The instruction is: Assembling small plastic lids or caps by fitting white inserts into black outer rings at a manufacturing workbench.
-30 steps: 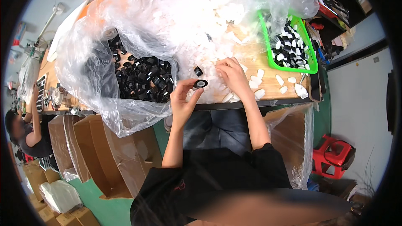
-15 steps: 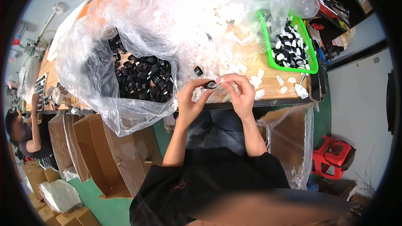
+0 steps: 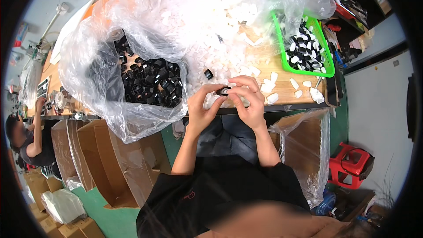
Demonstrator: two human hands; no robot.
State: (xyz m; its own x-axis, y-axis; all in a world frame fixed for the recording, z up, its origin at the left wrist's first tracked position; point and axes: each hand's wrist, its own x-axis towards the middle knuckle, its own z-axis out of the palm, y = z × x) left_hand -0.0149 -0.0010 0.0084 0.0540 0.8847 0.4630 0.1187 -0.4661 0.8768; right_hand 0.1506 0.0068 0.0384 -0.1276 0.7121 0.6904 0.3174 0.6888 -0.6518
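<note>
Just past the table's front edge, my left hand pinches a small black ring-shaped part between thumb and fingers. A white piece sits at the opening of this part; how deep it is seated cannot be made out. From the other side, the fingertips of my right hand are closed against the white piece and partly cover it. A similar black part lies on the table beyond my hands. Loose white oval pieces lie to the right of my right hand.
An open clear plastic bag of black parts stands left. White pieces heap at the back. A green basket holds black-and-white parts at right. Cardboard boxes and a red stool stand below; another person sits far left.
My right hand has moved slightly left and closer to the black part, bringing the white piece against it. The left hand has barely moved. The other person's hand has shifted slightly.
</note>
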